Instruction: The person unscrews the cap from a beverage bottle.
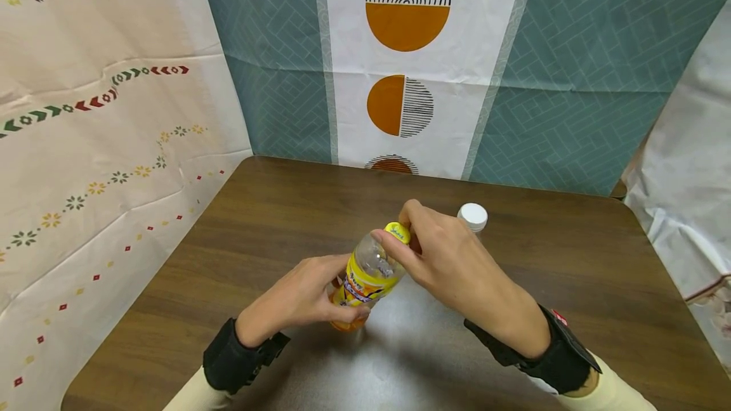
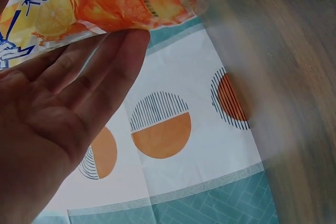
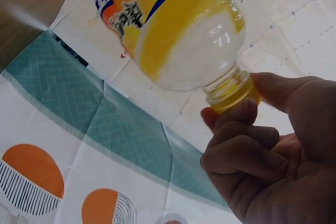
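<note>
A clear plastic drink bottle (image 1: 365, 281) with a yellow and orange label leans to the right above the table, its yellow cap (image 1: 397, 232) uppermost. Around its lower half curls my left hand (image 1: 305, 293), thumb in front and fingers behind. My right hand (image 1: 448, 252) pinches the cap between thumb and fingers. In the right wrist view the cap (image 3: 233, 92) sits on the bottle neck, with the right hand's fingers (image 3: 244, 145) curled beneath it. The left wrist view shows the orange label (image 2: 105, 3) close to the left hand (image 2: 63, 103).
Behind my right hand stands a container with a white lid (image 1: 473, 215), its body mostly hidden. The brown wooden table (image 1: 274, 208) ends at a teal and white patterned cloth (image 1: 285, 68). A cream patterned cloth (image 1: 103, 163) hangs along the left side, a white one (image 1: 674, 157) along the right.
</note>
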